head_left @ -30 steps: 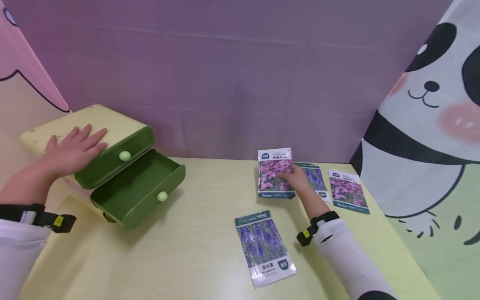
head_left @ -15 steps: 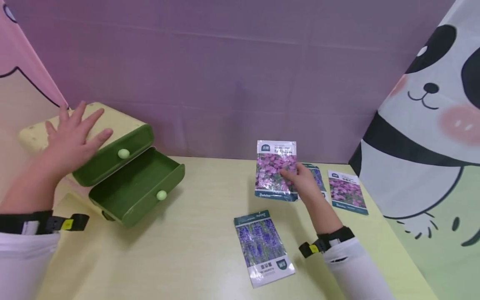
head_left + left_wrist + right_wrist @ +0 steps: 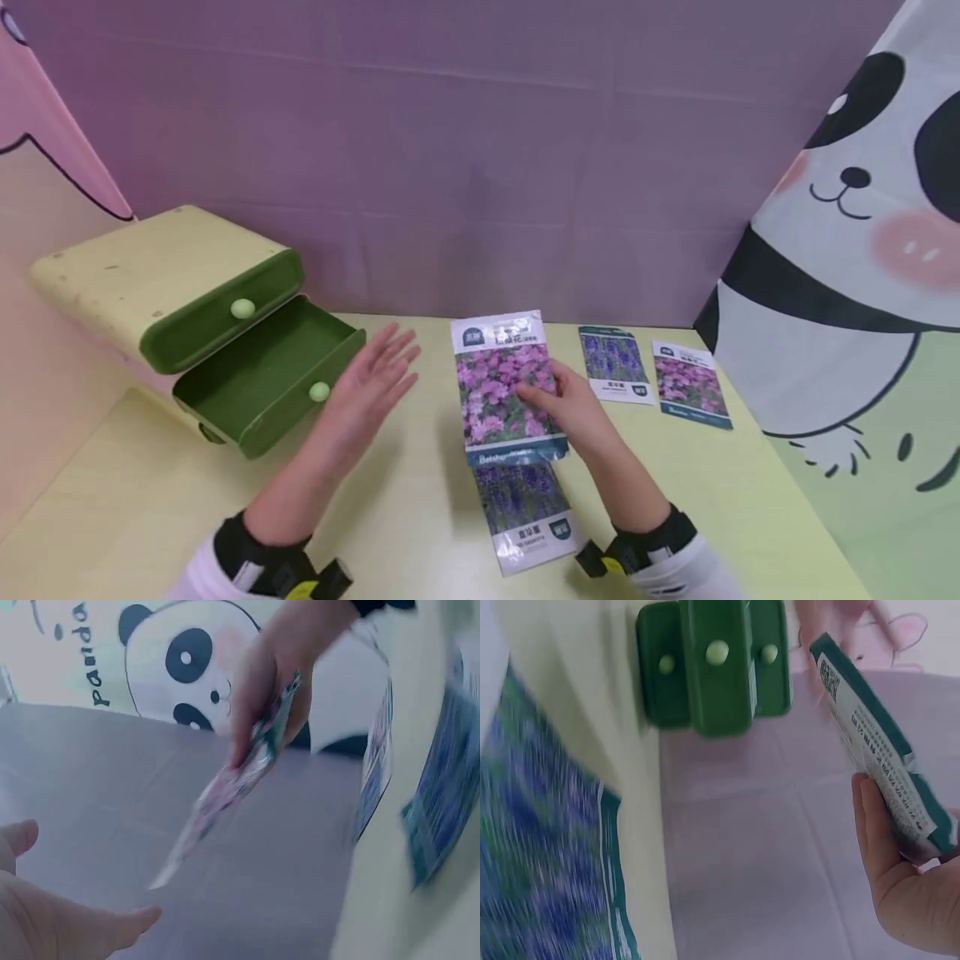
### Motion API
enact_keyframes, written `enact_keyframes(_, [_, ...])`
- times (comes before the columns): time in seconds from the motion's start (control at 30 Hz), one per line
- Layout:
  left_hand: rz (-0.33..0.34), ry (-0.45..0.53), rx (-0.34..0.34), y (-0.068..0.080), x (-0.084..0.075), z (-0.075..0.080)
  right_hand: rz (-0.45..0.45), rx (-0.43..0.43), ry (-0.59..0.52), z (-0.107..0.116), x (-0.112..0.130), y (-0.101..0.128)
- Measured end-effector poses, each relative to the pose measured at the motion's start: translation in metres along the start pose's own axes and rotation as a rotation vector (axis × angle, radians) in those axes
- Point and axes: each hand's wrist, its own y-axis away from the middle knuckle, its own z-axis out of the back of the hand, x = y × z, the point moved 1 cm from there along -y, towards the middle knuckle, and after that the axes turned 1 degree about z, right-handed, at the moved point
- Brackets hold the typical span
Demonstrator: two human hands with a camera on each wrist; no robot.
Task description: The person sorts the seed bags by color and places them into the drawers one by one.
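My right hand pinches a pink-flower seed packet by its right edge and holds it above the yellow table. That packet shows edge-on in the right wrist view and the packet shows as a blurred strip in the left wrist view. My left hand hovers open with straight fingers between the packet and the green drawer. A purple-flower packet lies flat below the held one.
A small yellow cabinet stands at the left with its lower green drawer pulled out and its upper drawer closed. Two more seed packets lie at the back right. A panda cloth walls the right side.
My left hand left the cabinet top and swung right, down over the table. My right hand lifted the pink packet and carried it left and nearer, over the purple packet.
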Motion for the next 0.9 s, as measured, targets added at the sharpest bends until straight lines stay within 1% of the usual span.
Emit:
enact_keyframes(0.03, [0.058, 0.086, 0.012, -0.001, 0.009, -0.005, 0.002, 0.015, 0.004, -0.004, -0.001, 0.004])
enact_keyframes(0.07, [0.108, 0.151, 0.018, -0.001, 0.017, -0.009, 0.002, 0.028, 0.011, -0.008, -0.002, 0.008])
enact_keyframes(0.1, [0.154, 0.195, 0.022, -0.002, 0.025, -0.013, -0.001, 0.032, 0.026, -0.012, -0.003, 0.011])
enact_keyframes(0.17, [0.226, 0.218, 0.033, -0.002, 0.040, -0.020, -0.011, 0.032, 0.057, -0.018, -0.005, 0.016])
enact_keyframes(0.27, [0.287, 0.242, 0.050, -0.001, 0.056, -0.028, -0.012, -0.004, 0.123, -0.025, -0.007, 0.021])
enact_keyframes(0.33, [0.301, 0.258, 0.054, 0.001, 0.062, -0.032, 0.001, -0.038, 0.161, -0.029, -0.007, 0.023])
enact_keyframes(0.4, [0.312, 0.267, 0.034, 0.003, 0.067, -0.034, 0.014, -0.066, 0.193, -0.031, -0.007, 0.024])
enact_keyframes(0.47, [0.326, 0.260, 0.005, 0.004, 0.071, -0.036, 0.021, -0.076, 0.208, -0.032, -0.006, 0.024])
enact_keyframes(0.57, [0.349, 0.238, -0.052, 0.006, 0.075, -0.039, 0.022, -0.066, 0.224, -0.033, -0.007, 0.024])
enact_keyframes(0.63, [0.361, 0.221, -0.078, 0.006, 0.077, -0.040, 0.021, -0.057, 0.226, -0.034, -0.007, 0.025])
enact_keyframes(0.77, [0.363, 0.189, -0.131, 0.005, 0.077, -0.041, 0.034, -0.038, 0.221, -0.033, -0.010, 0.024])
enact_keyframes(0.9, [0.362, 0.152, -0.176, 0.002, 0.077, -0.041, 0.058, 0.012, 0.201, -0.030, -0.014, 0.023])
